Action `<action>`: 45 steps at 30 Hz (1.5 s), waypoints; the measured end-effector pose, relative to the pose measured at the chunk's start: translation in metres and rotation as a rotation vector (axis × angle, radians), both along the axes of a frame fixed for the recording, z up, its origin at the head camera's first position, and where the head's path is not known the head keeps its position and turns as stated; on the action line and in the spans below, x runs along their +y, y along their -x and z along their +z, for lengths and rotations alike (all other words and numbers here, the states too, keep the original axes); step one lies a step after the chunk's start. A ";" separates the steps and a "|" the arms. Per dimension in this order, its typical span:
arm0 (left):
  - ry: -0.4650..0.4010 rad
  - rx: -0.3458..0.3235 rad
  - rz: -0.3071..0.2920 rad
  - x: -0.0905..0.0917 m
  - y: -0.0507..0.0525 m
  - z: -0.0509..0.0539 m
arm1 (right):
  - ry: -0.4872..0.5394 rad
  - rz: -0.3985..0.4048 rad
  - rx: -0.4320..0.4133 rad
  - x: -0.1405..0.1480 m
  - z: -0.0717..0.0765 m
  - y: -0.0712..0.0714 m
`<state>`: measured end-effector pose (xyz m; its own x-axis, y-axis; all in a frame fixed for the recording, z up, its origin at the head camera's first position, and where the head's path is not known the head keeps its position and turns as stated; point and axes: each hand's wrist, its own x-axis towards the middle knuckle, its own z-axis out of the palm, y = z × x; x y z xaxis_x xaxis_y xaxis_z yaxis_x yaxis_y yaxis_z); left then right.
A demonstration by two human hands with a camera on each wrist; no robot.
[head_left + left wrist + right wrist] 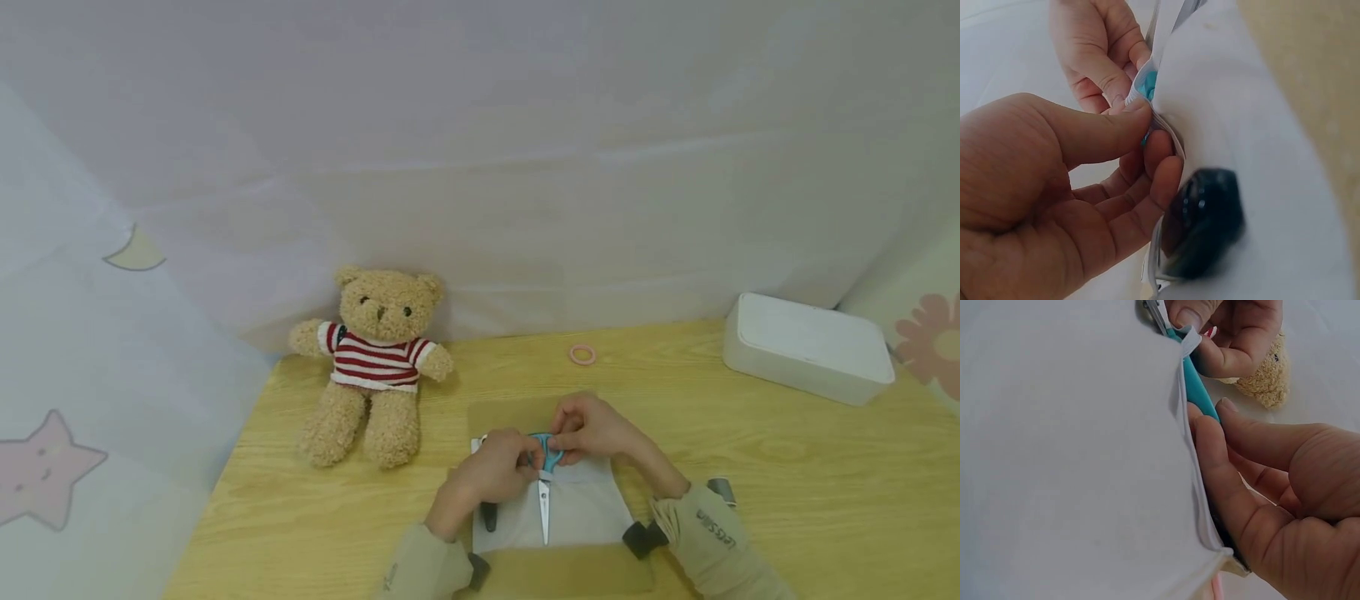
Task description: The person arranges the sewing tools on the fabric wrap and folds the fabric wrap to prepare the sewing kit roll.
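Note:
Scissors (544,510) with a teal handle (1199,390) lie on a white cloth (592,508), blades toward the front edge. The left hand (495,468) pinches a white elastic band (1166,131) between thumb and fingers, beside the scissors' handle. At the handle's other end, the right hand (596,429) holds the teal part between thumb and fingers, as the right wrist view shows. Part of the handle is hidden by the band and fingers. A dark, glossy object (1205,222) is on the cloth below the left hand's fingers.
A teddy bear (378,358) in a striped top sits at the back left of the wooden table (255,500). A pink ring (582,355) lies behind the hands. At the back right stands a white box (810,346); a grey spool-like object (722,490) is near the right sleeve.

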<state>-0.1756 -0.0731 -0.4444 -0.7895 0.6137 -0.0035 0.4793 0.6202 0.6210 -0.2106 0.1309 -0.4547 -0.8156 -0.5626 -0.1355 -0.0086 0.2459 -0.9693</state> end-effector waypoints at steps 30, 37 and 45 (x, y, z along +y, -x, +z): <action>0.021 -0.003 0.021 0.003 -0.004 0.000 | -0.073 -0.058 0.076 0.044 0.017 -0.008; -0.062 -0.007 0.001 0.002 -0.002 0.004 | -0.057 -0.151 0.103 0.089 0.029 -0.021; -0.182 -0.121 -0.007 0.009 -0.004 0.010 | -0.056 -0.175 0.107 0.127 0.032 -0.037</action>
<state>-0.1719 -0.0645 -0.4342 -0.7856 0.6185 0.0134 0.3984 0.4892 0.7759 -0.1734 0.2579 -0.4231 -0.9117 -0.4048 -0.0698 -0.0630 0.3059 -0.9500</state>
